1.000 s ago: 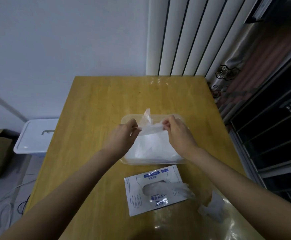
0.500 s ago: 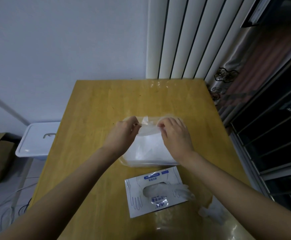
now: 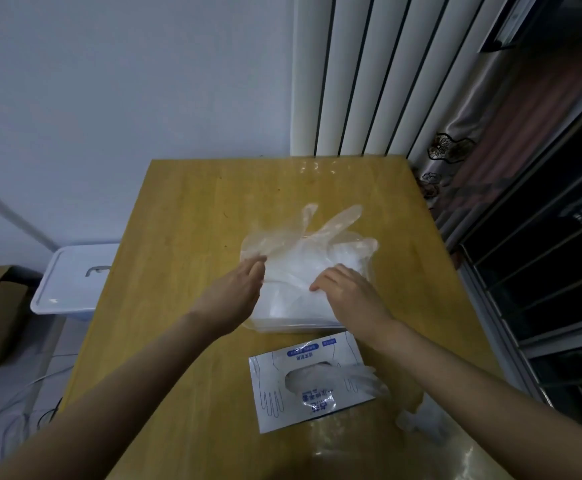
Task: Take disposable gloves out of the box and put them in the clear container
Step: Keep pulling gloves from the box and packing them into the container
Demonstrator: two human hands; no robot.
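Flattening a glove into the container

Both hands are low over the container (image 3: pixel 282 329) mid-desk, I'd guess so the glove (image 3: pixel 317 233) packs flat, though its fingers overhang the far rim. The right hand (image 3: pixel 348 292) is open, fingertips pressing the pile. The left hand (image 3: pixel 237 292) has straight-ish fingers at the glove's edge, and I can't tell if it's pinching. The box (image 3: pixel 303 379) sits toward the near edge, handy for the next pull.
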